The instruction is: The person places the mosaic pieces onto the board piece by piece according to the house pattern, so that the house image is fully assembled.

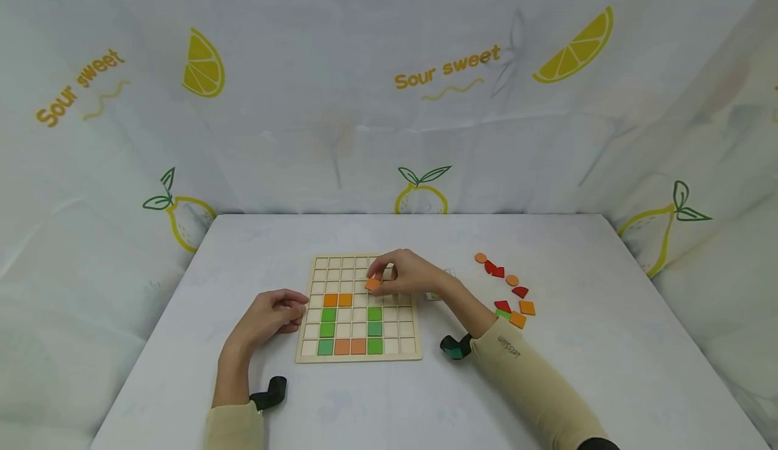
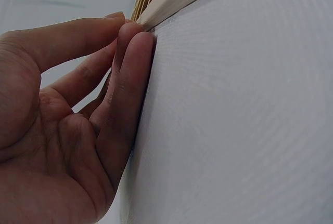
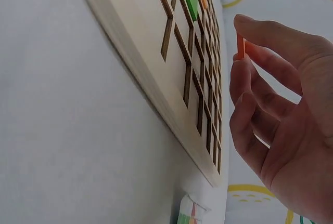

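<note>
My right hand pinches an orange square tile between thumb and fingers, over the upper middle of a wooden grid board. In the right wrist view the tile is held edge-on, apart from the board's surface. My left hand rests on the table at the board's left side. Its fairly straight fingertips touch the board's edge in the left wrist view. Two orange tiles sit side by side on the board. Below them are columns of green tiles and a pair of salmon tiles near the bottom.
Loose pieces lie scattered right of the board: orange discs, red pieces, orange squares and a partly covered green piece. A printed card or box is partly hidden behind my right wrist. A lemon-print cloth hangs behind the table.
</note>
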`<state>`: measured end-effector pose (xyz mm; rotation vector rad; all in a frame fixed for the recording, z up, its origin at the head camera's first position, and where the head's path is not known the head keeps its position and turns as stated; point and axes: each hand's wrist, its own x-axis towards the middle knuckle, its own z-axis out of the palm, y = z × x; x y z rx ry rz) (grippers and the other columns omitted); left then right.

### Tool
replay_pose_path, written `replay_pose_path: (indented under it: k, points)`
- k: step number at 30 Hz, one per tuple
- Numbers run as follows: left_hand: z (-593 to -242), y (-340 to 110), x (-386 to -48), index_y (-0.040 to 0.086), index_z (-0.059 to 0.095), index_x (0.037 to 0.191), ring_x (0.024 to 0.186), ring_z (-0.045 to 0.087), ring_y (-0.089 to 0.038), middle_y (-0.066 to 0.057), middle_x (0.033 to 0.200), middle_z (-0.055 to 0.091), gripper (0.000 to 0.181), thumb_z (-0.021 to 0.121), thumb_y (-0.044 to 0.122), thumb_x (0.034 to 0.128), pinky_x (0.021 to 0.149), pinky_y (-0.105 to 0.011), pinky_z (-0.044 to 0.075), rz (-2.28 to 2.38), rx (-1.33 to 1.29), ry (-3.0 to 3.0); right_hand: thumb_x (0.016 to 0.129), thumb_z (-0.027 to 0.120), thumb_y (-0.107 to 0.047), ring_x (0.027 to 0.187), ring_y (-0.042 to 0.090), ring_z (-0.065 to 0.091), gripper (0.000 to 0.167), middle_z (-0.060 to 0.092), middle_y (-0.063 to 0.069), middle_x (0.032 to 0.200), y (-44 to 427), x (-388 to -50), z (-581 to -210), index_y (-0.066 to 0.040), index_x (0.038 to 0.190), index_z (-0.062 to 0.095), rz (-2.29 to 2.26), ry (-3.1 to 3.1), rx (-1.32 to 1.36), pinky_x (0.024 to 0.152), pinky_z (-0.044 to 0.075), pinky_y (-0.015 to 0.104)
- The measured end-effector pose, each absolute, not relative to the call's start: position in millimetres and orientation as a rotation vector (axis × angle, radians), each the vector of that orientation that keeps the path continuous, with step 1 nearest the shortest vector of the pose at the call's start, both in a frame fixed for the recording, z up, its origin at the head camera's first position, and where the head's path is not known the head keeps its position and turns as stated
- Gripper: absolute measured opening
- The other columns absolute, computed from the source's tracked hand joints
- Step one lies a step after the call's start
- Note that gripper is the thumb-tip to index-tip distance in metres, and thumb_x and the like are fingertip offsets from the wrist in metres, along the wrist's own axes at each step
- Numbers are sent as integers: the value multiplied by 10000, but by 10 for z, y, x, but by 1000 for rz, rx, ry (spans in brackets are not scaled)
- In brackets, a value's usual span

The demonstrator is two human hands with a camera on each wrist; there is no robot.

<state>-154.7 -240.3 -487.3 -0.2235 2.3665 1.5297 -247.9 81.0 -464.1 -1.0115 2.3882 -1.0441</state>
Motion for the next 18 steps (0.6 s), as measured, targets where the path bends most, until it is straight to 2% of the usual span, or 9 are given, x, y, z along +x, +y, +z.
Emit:
replay_pose_path:
  k: [9, 14, 18]
  points:
    - [-4890, -2402, -1553, 53, 689, 1188, 818, 660, -172, -95, 936, 702, 252, 690, 126, 946, 722, -272, 611, 1550, -234, 2349, 877, 798, -208, 879, 132, 592, 216, 691, -67, 944, 562, -2437, -4705, -207, 1086, 743, -843, 2427, -1091, 789, 478, 250]
    - [-4894, -2418, -1561, 50, 685, 1200, 819, 657, -160, -86, 940, 702, 262, 688, 136, 952, 728, -269, 611, 1548, -222, 2350, 896, 791, -227, 916, 158, 605, 244, 704, -37, 1005, 513, -2386, -4694, -224, 1136, 745, -791, 2445, -1126, 771, 479, 254]
    - [-4888, -2418, -1554, 42, 680, 1208, 819, 654, -151, -84, 943, 701, 272, 686, 143, 956, 730, -267, 610, 1544, -211, 2352, 909, 783, -227, 897, 163, 602, 267, 706, -6, 1045, 514, -2349, -4674, -200, 1171, 741, -785, 2432, -1142, 750, 480, 250]
